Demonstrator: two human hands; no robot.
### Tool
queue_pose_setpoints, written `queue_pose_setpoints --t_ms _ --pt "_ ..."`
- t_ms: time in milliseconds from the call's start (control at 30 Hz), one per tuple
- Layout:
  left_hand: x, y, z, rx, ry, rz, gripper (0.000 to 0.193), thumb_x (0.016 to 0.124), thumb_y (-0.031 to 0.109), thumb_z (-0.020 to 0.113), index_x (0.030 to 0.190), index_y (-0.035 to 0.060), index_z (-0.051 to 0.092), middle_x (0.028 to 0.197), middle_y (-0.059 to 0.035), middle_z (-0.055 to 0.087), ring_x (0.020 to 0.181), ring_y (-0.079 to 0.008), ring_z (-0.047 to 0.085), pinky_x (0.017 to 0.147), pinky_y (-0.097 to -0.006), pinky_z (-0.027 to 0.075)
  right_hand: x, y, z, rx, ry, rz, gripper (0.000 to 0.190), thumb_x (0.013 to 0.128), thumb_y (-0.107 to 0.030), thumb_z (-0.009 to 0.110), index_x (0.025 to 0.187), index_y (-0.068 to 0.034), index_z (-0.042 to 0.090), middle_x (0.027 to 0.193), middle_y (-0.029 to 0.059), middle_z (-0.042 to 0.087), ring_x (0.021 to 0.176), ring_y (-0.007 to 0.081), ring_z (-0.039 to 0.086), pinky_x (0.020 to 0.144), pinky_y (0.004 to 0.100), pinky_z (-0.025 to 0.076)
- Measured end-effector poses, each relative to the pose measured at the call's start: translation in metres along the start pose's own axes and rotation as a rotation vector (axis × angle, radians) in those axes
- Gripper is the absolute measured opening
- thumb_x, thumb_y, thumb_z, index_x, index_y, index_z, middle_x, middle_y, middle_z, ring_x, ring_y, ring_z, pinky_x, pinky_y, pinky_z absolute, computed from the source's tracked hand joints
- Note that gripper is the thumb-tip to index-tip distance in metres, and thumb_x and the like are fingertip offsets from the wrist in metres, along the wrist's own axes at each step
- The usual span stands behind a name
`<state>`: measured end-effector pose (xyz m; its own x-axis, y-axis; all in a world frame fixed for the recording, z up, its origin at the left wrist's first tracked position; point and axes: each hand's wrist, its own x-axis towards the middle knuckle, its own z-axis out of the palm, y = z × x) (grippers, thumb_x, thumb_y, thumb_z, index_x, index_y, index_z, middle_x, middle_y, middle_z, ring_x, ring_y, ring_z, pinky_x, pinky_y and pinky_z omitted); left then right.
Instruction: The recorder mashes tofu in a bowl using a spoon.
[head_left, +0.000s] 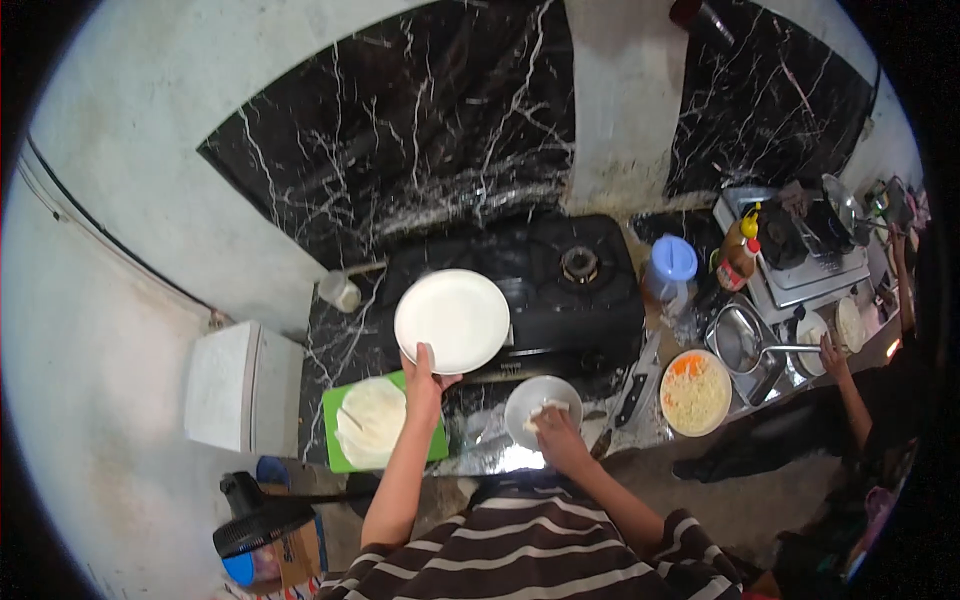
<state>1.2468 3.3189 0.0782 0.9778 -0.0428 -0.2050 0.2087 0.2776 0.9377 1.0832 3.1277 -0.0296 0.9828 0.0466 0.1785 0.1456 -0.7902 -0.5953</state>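
My left hand grips the near rim of a round white plate, lifted in front of the black gas stove. My right hand reaches into a white bowl on the counter and pinches a whitish piece, whose kind I cannot tell. Left of the bowl, a pale round sheet, perhaps a wrapper, lies on a green cutting board, with a thin strip or stick on it. My left forearm covers part of the board.
Knives lie right of the bowl, beside a plate of chopped pale and orange food. Behind are a blue-lidded pitcher and sauce bottles. A metal saucepan stands farther right, near a co-worker's hand. A fan is at lower left.
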Motion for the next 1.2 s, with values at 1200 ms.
queue_pose_setpoints --t_ms 1200 --pt "-0.018 -0.019 0.029 -0.149 -0.268 -0.228 0.047 0.092 0.007 0.046 0.132 0.0047 0.022 0.121 -0.0210 0.047 0.091 -0.0332 0.063 0.078 -0.0379 0.057 -0.008 -0.031 -0.052 0.558 0.103 0.380 0.024 0.090 -0.017 0.053 0.108 -0.002 0.054 0.091 0.0191 0.057 0.083 0.0330 0.058 0.075 0.0402 0.048"
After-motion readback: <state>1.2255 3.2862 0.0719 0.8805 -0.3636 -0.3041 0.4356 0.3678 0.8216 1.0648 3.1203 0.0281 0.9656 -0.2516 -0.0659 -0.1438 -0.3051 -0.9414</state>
